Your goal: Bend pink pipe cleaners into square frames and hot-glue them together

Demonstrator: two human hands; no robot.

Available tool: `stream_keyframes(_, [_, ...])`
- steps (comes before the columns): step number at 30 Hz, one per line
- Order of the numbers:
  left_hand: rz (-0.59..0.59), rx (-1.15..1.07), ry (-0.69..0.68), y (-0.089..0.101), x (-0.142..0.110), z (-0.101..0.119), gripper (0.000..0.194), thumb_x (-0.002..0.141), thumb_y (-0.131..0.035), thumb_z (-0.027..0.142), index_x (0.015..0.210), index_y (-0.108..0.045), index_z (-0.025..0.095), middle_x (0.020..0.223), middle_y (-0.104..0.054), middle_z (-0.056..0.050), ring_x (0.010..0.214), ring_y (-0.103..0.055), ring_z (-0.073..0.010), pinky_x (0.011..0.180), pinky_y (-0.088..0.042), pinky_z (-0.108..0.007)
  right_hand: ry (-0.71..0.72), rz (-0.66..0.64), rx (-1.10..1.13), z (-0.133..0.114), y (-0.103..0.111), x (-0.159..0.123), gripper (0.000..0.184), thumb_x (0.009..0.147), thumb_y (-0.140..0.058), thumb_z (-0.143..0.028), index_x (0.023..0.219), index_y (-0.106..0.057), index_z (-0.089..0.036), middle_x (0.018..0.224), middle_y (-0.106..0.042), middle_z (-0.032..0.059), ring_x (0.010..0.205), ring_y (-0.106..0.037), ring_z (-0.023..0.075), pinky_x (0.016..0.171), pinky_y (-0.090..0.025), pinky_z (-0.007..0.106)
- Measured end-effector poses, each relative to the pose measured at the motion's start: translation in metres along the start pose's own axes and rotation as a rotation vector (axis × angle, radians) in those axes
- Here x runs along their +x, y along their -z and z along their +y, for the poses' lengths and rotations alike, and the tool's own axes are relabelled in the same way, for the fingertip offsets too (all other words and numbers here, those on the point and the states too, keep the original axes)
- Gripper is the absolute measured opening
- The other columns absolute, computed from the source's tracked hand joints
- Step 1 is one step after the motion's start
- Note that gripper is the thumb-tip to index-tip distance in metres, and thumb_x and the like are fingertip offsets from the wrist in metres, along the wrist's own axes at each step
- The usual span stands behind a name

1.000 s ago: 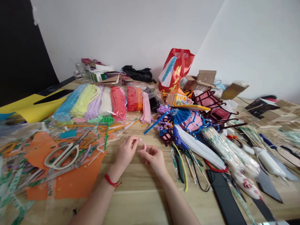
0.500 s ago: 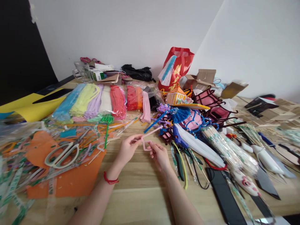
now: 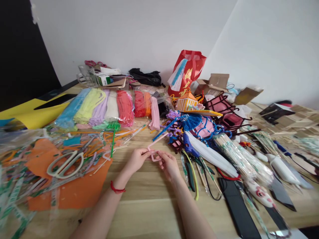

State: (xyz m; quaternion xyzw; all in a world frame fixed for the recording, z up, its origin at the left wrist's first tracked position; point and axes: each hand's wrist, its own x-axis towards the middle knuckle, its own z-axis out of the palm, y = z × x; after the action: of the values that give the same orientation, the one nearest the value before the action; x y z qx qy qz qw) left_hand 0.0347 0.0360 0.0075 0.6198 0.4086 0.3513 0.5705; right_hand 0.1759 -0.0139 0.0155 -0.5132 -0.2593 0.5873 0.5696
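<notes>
Both my hands meet over the wooden table (image 3: 149,205), pinching a thin pink pipe cleaner (image 3: 157,139). My left hand (image 3: 135,160), with a red string at the wrist, grips the stem near its bend. My right hand (image 3: 168,163) holds the looped lower end, fingers closed round it. The free end of the stem sticks up and away to the right, toward a heap of blue and purple pipe-cleaner pieces (image 3: 184,124).
White-handled scissors (image 3: 65,162) lie on orange felt (image 3: 74,189) at the left among plastic wrappers. Bagged bundles of coloured pipe cleaners (image 3: 99,108) sit behind. A red bag (image 3: 187,73), cardboard boxes (image 3: 216,84), packs of wooden sticks (image 3: 239,156) and dark flat strips (image 3: 239,209) crowd the right.
The pink stem, bunched small between my fingers a second ago, now stands out as a long bent piece with a loop. My hands have shifted slightly lower and closer together.
</notes>
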Motion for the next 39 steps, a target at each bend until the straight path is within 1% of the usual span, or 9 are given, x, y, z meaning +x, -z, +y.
stream_keyframes(6, [-0.017,0.015,0.039,0.004,0.002,-0.002,0.042,0.073,-0.06,0.053,0.072,-0.069,0.012,0.068,-0.068,-0.003,0.065,-0.062,-0.0176,0.065,-0.051,-0.029,0.136,0.032,-0.191,0.006,-0.003,-0.001,0.03,0.07,-0.067,-0.042,0.074,-0.065,-0.012,0.052,-0.058,-0.0012,0.037,-0.042,0.0078,0.035,-0.029,0.02])
stream_keyframes(11, [-0.08,0.102,0.044,0.01,-0.002,0.001,0.039,0.076,-0.059,0.048,0.058,-0.064,0.013,0.056,-0.062,0.0,0.057,-0.055,-0.0143,0.06,-0.044,-0.025,0.699,0.344,-0.668,0.0,0.003,-0.007,0.022,0.082,-0.056,-0.034,0.087,-0.063,-0.015,0.072,-0.062,0.0042,0.06,-0.054,0.0156,0.056,-0.044,0.028])
stream_keyframes(15, [-0.198,0.139,0.058,0.013,-0.007,0.003,0.036,0.077,-0.059,0.044,0.058,-0.062,0.013,0.054,-0.059,0.001,0.053,-0.051,-0.0127,0.054,-0.037,-0.022,1.012,0.306,-0.963,-0.011,0.011,-0.011,0.022,0.082,-0.056,-0.028,0.101,-0.066,-0.02,0.097,-0.065,0.0089,0.097,-0.056,0.024,0.089,-0.04,0.044])
stream_keyframes(18, [-0.266,0.153,0.075,0.016,-0.009,0.004,0.035,0.077,-0.06,0.043,0.058,-0.061,0.013,0.052,-0.058,0.001,0.05,-0.049,-0.0118,0.05,-0.034,-0.022,0.919,0.125,-1.002,-0.012,0.012,-0.011,0.022,0.083,-0.058,-0.028,0.102,-0.067,-0.023,0.093,-0.069,0.0063,0.094,-0.06,0.0225,0.098,-0.033,0.047])
stream_keyframes(22, [-0.298,0.125,0.089,0.018,-0.009,0.008,0.036,0.079,-0.057,0.046,0.067,-0.065,0.013,0.053,-0.056,0.001,0.049,-0.048,-0.011,0.048,-0.033,-0.021,0.643,-0.016,-0.811,-0.006,0.01,-0.007,0.02,0.085,-0.055,-0.031,0.084,-0.071,-0.019,0.08,-0.071,0.0055,0.075,-0.064,0.0187,0.075,-0.047,0.033])
stream_keyframes(26, [-0.276,0.057,0.09,0.017,-0.008,0.012,0.041,0.081,-0.052,0.051,0.078,-0.064,0.012,0.06,-0.058,0.0,0.049,-0.047,-0.0097,0.048,-0.035,-0.021,0.54,-0.03,-0.675,-0.003,0.01,-0.005,0.022,0.084,-0.054,-0.032,0.09,-0.069,-0.016,0.073,-0.068,0.0042,0.061,-0.06,0.0153,0.056,-0.046,0.025])
stream_keyframes(30, [-0.261,-0.007,0.094,0.013,-0.008,0.014,0.043,0.08,-0.051,0.055,0.076,-0.06,0.013,0.059,-0.057,0.001,0.049,-0.046,-0.0095,0.047,-0.036,-0.021,0.656,0.004,-0.783,-0.002,0.011,-0.007,0.027,0.087,-0.049,-0.029,0.104,-0.067,-0.017,0.068,-0.063,0.0028,0.054,-0.053,0.0133,0.051,-0.043,0.024])
stream_keyframes(34, [-0.253,-0.056,0.1,0.01,-0.009,0.017,0.043,0.078,-0.053,0.056,0.074,-0.059,0.013,0.057,-0.054,0.002,0.049,-0.045,-0.0089,0.047,-0.034,-0.02,0.817,0.034,-0.966,-0.001,0.011,-0.009,0.027,0.09,-0.046,-0.026,0.103,-0.068,-0.017,0.072,-0.063,0.0052,0.06,-0.056,0.0145,0.057,-0.044,0.025])
stream_keyframes(39, [-0.241,-0.087,0.109,0.01,-0.009,0.018,0.041,0.078,-0.055,0.053,0.073,-0.06,0.013,0.058,-0.056,0.001,0.05,-0.044,-0.0087,0.047,-0.033,-0.021,0.871,0.052,-1.041,-0.001,0.013,-0.009,0.024,0.091,-0.046,-0.026,0.099,-0.067,-0.018,0.077,-0.065,0.0059,0.061,-0.058,0.0138,0.056,-0.045,0.024])
